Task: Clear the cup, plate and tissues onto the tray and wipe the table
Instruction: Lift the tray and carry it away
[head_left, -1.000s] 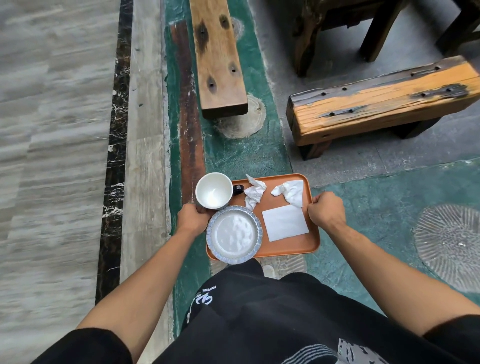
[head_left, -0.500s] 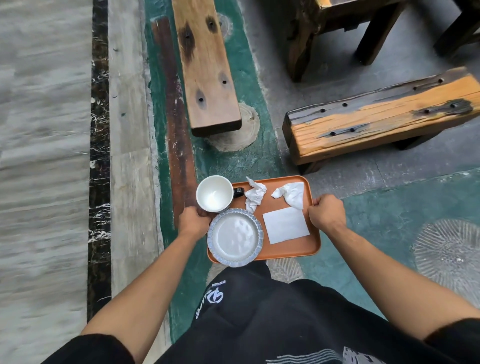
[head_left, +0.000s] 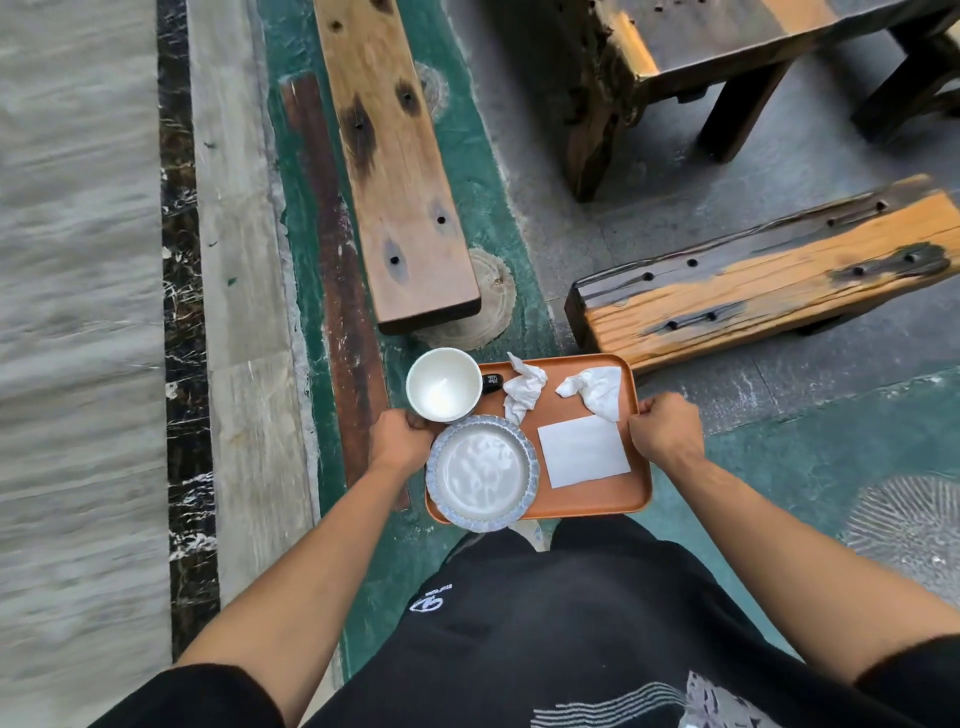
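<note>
1. Your left hand (head_left: 399, 438) is curled tight around the left rim of the orange tray (head_left: 592, 501), and your right hand (head_left: 666, 429) is fisted on the right rim, so you've got it held up over the floor.
2. The white cup (head_left: 443, 384) sits empty at the tray's far left corner.
3. The blue-rimmed plate (head_left: 482, 473) is right behind it, hanging a bit over the near edge.
4. Two crumpled tissues (head_left: 524, 391) lie along the far side, with a flat napkin (head_left: 583, 450) just beside the plate.
5. Wooden benches (head_left: 400, 171) are ahead of you.
</note>
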